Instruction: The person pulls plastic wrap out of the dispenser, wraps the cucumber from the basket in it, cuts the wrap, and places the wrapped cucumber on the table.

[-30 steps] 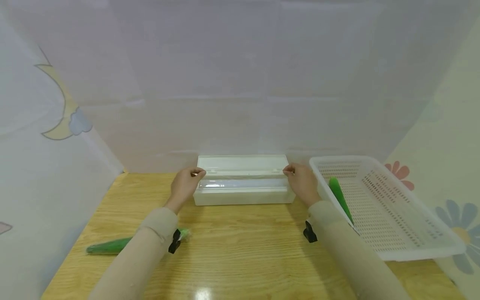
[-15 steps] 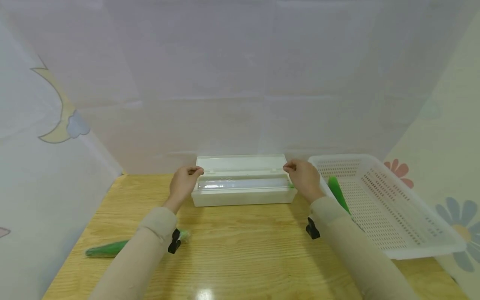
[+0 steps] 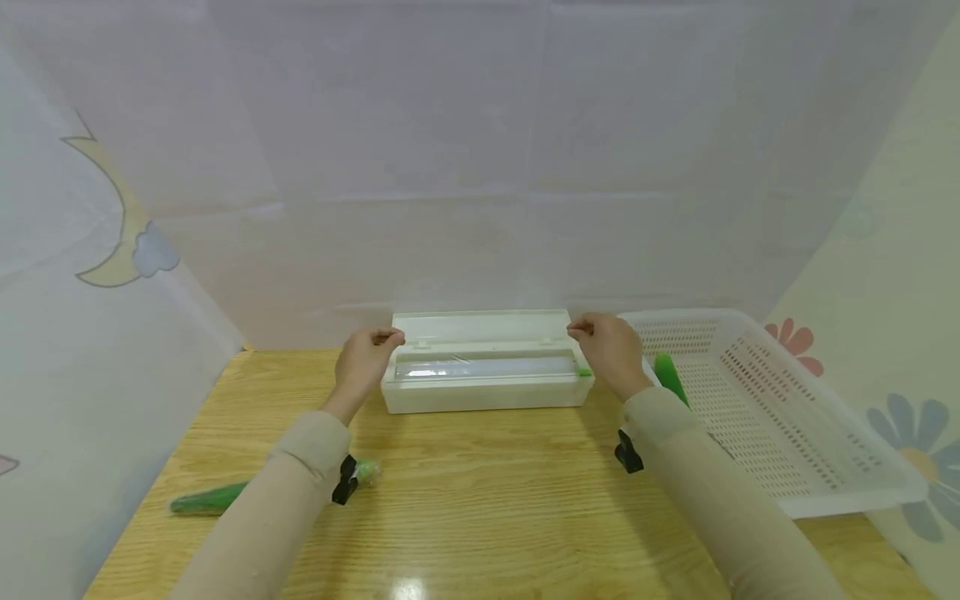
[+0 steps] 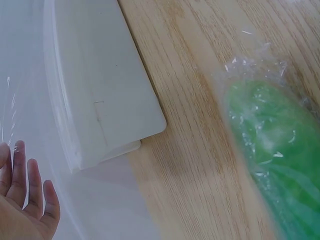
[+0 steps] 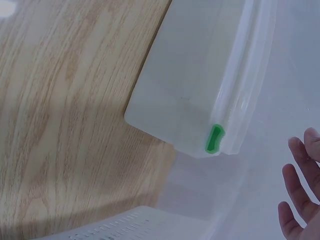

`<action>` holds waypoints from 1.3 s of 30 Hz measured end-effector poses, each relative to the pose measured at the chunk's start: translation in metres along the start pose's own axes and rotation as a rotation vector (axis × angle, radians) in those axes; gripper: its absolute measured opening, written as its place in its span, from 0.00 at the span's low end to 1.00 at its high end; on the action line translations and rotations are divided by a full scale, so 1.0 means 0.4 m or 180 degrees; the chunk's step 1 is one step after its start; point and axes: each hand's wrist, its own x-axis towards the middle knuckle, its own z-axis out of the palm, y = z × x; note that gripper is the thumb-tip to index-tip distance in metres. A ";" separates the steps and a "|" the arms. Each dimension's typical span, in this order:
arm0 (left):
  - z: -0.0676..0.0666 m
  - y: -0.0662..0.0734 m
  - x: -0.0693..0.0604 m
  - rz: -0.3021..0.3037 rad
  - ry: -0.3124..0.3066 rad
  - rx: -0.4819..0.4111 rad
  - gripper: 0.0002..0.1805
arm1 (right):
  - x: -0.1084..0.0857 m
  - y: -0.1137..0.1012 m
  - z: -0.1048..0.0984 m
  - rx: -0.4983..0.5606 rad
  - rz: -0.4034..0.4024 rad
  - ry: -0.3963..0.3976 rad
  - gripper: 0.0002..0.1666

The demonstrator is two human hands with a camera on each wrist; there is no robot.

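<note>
At the back of the table, the white cling film box (image 3: 486, 397) has its lid raised, and a roll of film (image 3: 487, 367) lies inside. My left hand (image 3: 363, 360) is by the box's left end, thumb and forefinger pinching clear cling film (image 4: 11, 100), which shows as faint streaks in the left wrist view. By the right end my right hand (image 3: 611, 354) has thumb and forefinger pinched together at the same height; the film there is too clear to make out. A green slide cutter (image 5: 214, 139) sits at the box's right end.
A film-wrapped cucumber (image 3: 208, 500) lies on the wooden table (image 3: 480, 508), partly under my left forearm. At the right a white slotted basket (image 3: 847, 502) holds another cucumber (image 3: 670, 377), partly hidden by my right arm. A pale wall stands behind the box.
Both hands have risen slightly, still pinching. The green slide cutter, hidden one second ago, now shows at the box's right end. The cucumbers and basket stay put.
</note>
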 end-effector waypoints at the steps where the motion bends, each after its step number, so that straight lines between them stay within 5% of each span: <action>1: 0.000 0.002 0.001 0.0003 0.0006 0.0010 0.18 | 0.000 -0.001 -0.003 -0.0012 -0.0002 0.0006 0.11; 16: -0.006 0.031 -0.002 0.0132 0.0122 0.0028 0.18 | 0.003 -0.012 -0.037 -0.0056 -0.0058 0.0070 0.11; 39: -0.042 0.069 0.006 0.0243 0.0216 -0.0379 0.19 | 0.020 -0.051 -0.099 -0.0066 -0.0230 0.0145 0.10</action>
